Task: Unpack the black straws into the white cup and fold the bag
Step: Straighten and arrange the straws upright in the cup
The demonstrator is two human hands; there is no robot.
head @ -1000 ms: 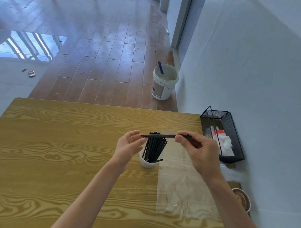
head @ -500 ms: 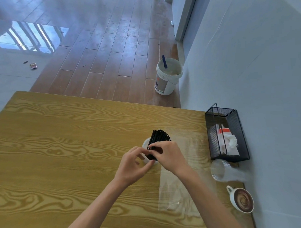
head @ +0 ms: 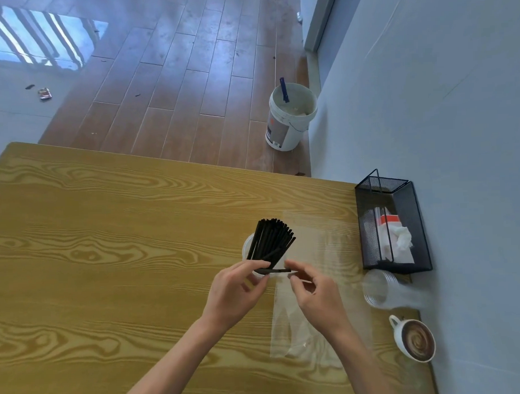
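Black straws point(head: 270, 240) fanned upright in white cup point(head: 248, 246) on table point(head: 106, 231). One loose straw point(head: 273, 271) held level, left hand point(head: 235, 292) and right hand point(head: 312, 295) pinching opposite ends. Likely light, stiff, slick: pinch mid-length. Clear bag point(head: 310, 313) flat beside cup, flimsy: take corners.

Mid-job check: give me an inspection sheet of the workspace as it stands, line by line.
Surface: wooden table, pushed against the wall on the right.
Job's things: black straws stand bunched in the white cup; one loose straw lies level between the hands; clear bag flat on the table, unfolded.
Clutter: black mesh basket with tissues, clear plastic cups on their side, coffee cup.
Hands: left hand and right hand each pinch an end of the loose straw.
Cables: nothing seen.
Surroundings: plank floor, white bucket by the wall.
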